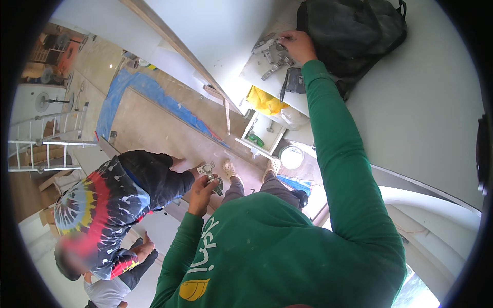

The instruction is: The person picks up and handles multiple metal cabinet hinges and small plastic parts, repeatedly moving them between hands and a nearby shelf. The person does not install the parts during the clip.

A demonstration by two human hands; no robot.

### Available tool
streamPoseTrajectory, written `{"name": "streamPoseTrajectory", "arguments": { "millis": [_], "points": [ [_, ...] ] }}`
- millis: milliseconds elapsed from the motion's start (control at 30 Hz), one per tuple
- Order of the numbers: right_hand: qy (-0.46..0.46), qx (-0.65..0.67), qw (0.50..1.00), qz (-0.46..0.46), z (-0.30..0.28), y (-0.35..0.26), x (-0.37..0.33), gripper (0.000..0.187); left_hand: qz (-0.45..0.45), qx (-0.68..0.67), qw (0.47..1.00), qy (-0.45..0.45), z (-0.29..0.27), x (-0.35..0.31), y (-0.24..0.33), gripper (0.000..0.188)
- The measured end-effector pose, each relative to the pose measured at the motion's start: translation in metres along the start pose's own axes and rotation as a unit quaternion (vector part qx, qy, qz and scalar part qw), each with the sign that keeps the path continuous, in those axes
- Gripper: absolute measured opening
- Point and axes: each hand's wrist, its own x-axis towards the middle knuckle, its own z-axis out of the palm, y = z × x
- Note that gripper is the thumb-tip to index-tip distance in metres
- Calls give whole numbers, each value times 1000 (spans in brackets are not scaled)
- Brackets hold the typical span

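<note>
My left hand (pixel 200 198) is closed around metal cabinet hinges (pixel 206 169), held low in front of my body. My right arm reaches far forward over a white worktop (pixel 416 102). There my right hand (pixel 299 46) has its fingers pinched at the edge of a small pile of loose metal hinges (pixel 277 66); one hinge seems to be between the fingertips, partly hidden by the hand. A small black case with a strap (pixel 294 81) lies beside the pile, next to my right wrist. A large black bag (pixel 354 41) rests just right of that hand.
Below the worktop are a yellow bag (pixel 264 100), a pulled-out white drawer (pixel 273 142) holding a green item, and a white bucket (pixel 291 157). A person in a tie-dye shirt (pixel 92 205) bends close on my left, another person (pixel 110 292) behind. A ladder (pixel 49 141) stands far left.
</note>
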Motion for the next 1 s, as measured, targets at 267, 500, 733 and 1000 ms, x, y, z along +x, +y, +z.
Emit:
{"name": "streamPoseTrajectory", "arguments": {
  "millis": [267,500,733,1000],
  "points": [
    [-75,-228,952,188,1,-74,-76,36,20,-24,999,-1,11,-1,3,31],
    [-123,-269,936,191,18,-66,-71,49,37,-27,999,-23,21,10,5,31],
    [-66,-206,948,233,9,-46,-63,38,51,-9,998,-45,21,13,3,32],
    [223,-187,957,-6,-19,-87,-148,27,62,-8,997,-39,16,18,-8,35]
  ]
}}
